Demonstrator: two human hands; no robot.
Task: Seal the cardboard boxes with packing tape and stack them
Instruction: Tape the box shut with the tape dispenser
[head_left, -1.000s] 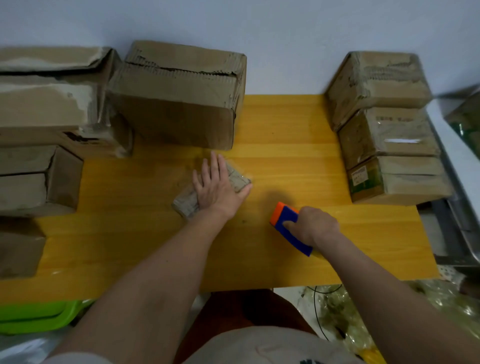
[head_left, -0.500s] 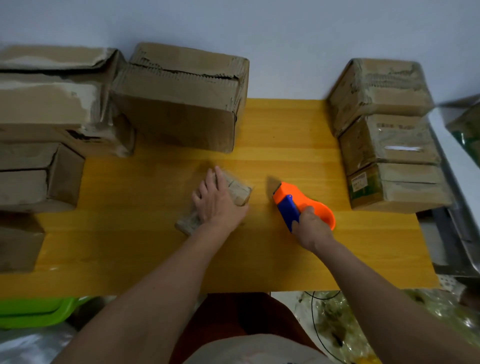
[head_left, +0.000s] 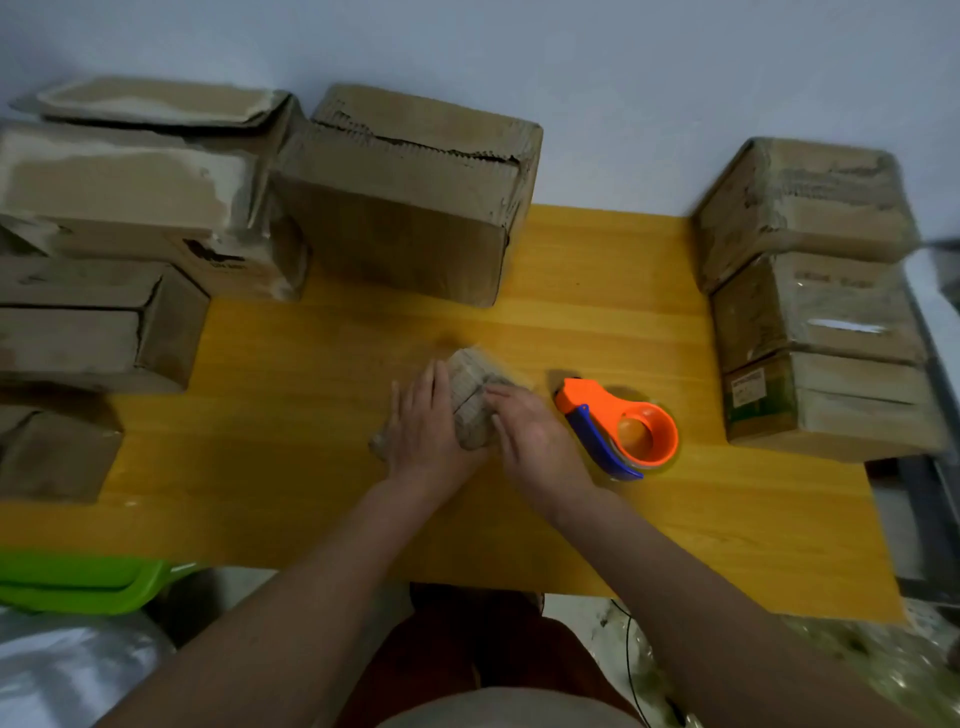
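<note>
A small flat cardboard box (head_left: 470, 387) lies in the middle of the yellow table (head_left: 597, 322). My left hand (head_left: 423, 426) lies flat on its left part with straight fingers. Against the box's right edge rests my right hand (head_left: 530, 434), fingers extended onto the top. An orange and blue tape dispenser (head_left: 621, 426) lies on the table just right of my right hand, apart from it.
A large box (head_left: 410, 208) stands at the back centre. Several worn boxes (head_left: 119, 208) crowd the left side. A stack of three boxes (head_left: 815, 306) stands at the right edge. A green plastic object (head_left: 78, 579) sits below the table's front left.
My right hand set the tape dispenser down on the table, let go of it and moved left onto the small box. My left hand stayed on the box.
</note>
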